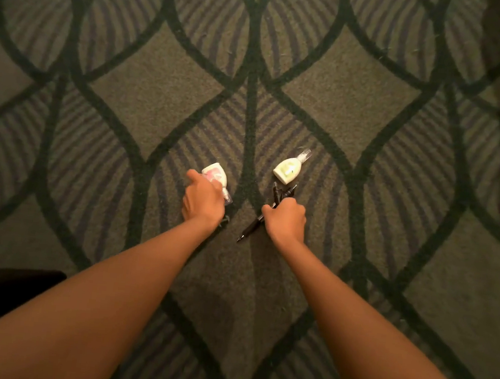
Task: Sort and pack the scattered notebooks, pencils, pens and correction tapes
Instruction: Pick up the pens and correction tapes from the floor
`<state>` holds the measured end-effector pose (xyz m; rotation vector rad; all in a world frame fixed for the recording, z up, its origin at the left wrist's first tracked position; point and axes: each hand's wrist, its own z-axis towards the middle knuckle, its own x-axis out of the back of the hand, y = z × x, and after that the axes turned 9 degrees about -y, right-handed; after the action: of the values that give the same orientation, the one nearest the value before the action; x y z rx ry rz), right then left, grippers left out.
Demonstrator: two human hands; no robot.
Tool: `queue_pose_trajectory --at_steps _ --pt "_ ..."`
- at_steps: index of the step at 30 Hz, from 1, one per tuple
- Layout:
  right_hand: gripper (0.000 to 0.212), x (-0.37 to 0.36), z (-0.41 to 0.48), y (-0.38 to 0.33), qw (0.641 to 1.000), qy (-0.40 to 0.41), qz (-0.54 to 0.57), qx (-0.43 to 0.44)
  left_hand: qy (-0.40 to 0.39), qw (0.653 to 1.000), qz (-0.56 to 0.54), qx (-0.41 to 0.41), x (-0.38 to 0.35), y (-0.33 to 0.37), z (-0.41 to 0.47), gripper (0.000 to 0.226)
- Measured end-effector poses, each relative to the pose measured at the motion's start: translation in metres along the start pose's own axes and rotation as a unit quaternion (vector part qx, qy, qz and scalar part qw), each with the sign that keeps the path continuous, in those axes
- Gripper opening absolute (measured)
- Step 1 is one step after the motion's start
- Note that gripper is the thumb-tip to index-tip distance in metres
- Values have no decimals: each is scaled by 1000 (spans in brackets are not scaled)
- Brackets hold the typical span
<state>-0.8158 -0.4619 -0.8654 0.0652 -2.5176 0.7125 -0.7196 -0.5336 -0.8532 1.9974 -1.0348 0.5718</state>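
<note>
— Can you read a brand on either correction tape?

— No. The pink correction tape (216, 174) has a pink patch on its white shell and the green correction tape (287, 170) has a pale green one. Any print on them is too blurred to read.

— Where are they?

— The pink one is in the left hand (204, 199). The fingers curl round it, and its clear tip pokes out beside the knuckles. I cannot tell whether it touches the floor. The green one lies free on the carpet (166, 97), just beyond the right hand (285, 219), with its clear cap pointing away from the person.

— And that hand?

— It is clenched round a bunch of black pens (283, 193). Their upper ends stick out past the knuckles, close to the green tape's base. One tip slants down toward the lower left.

— What about the floor itself?

— It is olive carpet crossed by dark green curving lines that form leaf shapes, some of them filled with purple stripes. The light is dim and warm. A dark object (7, 289) sits at the lower left edge, and I cannot tell what it is.
</note>
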Motion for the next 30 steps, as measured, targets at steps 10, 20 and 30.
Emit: queue_pose_trajectory --at_steps 10,20,30 --pt "33 40 22 -3 981 125 145 8 -20 999 26 42 -11 1 11 47" --pt "32 41 40 -12 982 66 -144 99 13 999 -21 34 -2 2 9 44" --pt "36 44 -28 -25 997 -77 22 21 23 997 -62 32 33 14 -48 39"
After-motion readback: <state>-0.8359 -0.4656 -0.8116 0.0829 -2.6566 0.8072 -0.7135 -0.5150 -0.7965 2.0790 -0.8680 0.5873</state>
